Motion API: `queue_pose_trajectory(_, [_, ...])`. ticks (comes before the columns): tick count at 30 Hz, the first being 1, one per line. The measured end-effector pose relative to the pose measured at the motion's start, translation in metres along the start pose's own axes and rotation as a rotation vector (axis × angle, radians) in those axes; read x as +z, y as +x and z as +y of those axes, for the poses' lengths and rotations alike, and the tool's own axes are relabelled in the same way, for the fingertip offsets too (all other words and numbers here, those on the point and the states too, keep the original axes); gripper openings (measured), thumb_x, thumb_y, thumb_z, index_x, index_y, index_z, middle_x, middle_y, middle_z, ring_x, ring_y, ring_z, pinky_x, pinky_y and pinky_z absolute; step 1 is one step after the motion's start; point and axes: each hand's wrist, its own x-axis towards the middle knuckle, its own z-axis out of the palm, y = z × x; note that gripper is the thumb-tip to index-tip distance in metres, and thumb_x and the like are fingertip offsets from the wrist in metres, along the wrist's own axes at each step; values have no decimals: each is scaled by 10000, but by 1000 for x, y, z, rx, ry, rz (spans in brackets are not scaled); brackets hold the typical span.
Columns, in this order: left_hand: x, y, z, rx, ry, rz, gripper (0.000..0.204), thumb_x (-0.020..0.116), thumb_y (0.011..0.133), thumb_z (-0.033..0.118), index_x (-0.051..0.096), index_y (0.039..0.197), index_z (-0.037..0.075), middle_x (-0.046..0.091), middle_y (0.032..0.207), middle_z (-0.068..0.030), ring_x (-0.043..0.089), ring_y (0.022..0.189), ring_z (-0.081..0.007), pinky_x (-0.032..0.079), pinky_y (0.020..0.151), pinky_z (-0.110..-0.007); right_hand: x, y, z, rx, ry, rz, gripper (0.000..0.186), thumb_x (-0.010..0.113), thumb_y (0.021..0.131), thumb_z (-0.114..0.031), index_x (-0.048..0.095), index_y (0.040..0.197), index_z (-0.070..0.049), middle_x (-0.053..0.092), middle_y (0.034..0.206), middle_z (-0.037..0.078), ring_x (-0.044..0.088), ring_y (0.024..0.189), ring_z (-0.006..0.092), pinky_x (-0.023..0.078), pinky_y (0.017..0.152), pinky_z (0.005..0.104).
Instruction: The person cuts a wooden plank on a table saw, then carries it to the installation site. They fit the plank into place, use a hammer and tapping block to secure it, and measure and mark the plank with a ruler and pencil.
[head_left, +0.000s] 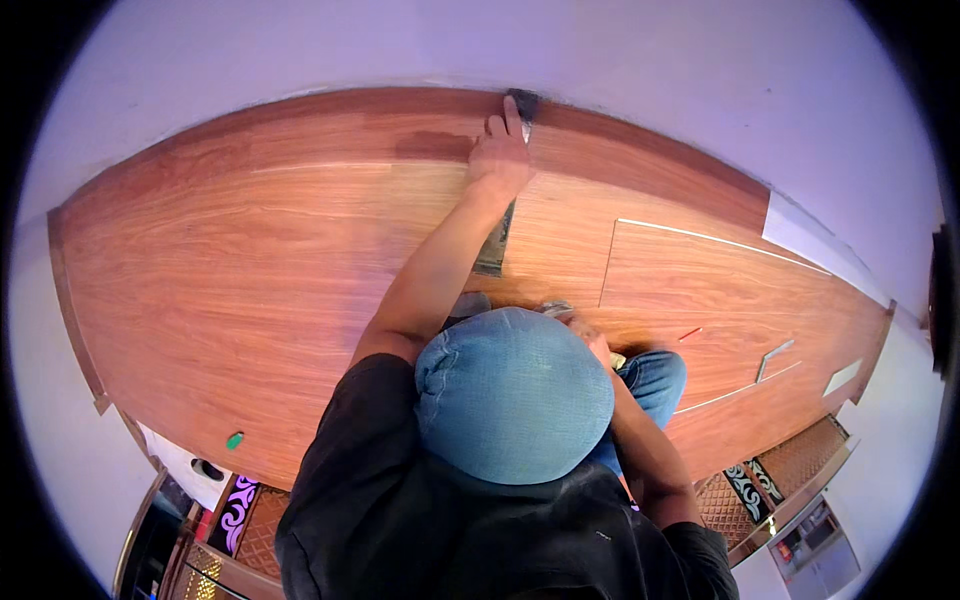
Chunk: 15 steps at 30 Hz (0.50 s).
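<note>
My left hand (500,158) presses down on a long, flat, dark metal pull bar (494,252), with fingers stretched toward its far end at the wall. The bar runs across the wood-look floor planks (300,230) from the wall's foot back toward me. My right hand (592,338) is low in front of me, partly hidden behind a rounded blue denim-like shape (515,400). Its fingers look closed, beside a greyish thing (555,308) and a small yellowish bit; what it holds cannot be made out. A bent knee in blue jeans (658,385) is beside my right forearm.
A pale wall (300,50) curves along the far edge. To the right lie a loose plank (700,275), a red pencil-like stick (690,333), a grey angled piece (768,360) and a white strip (820,235). A green object (235,440) lies at left. Patterned brown panels (265,530) stand behind.
</note>
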Motion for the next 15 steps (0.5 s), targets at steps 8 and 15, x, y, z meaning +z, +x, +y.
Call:
queue_pose_trajectory(8, [-1, 9, -10, 32, 16, -3, 972, 639, 965, 470, 106, 1719, 168, 509, 1457, -285, 642, 1227, -464, 552, 1019, -553, 1, 13, 7, -38, 88, 4, 307, 837, 823, -240, 685, 1023, -64, 704, 976, 184, 703, 888, 412, 592, 764, 481])
queue_pose_trajectory(15, [2, 25, -37, 84, 188, 167, 795, 587, 995, 496, 354, 1642, 96, 518, 1502, -227, 515, 1412, -385, 454, 1128, -552, -30, 57, 11, 93, 138, -106, 337, 759, 924, -204, 589, 1179, -64, 718, 1035, 248, 696, 975, 466, 577, 796, 539])
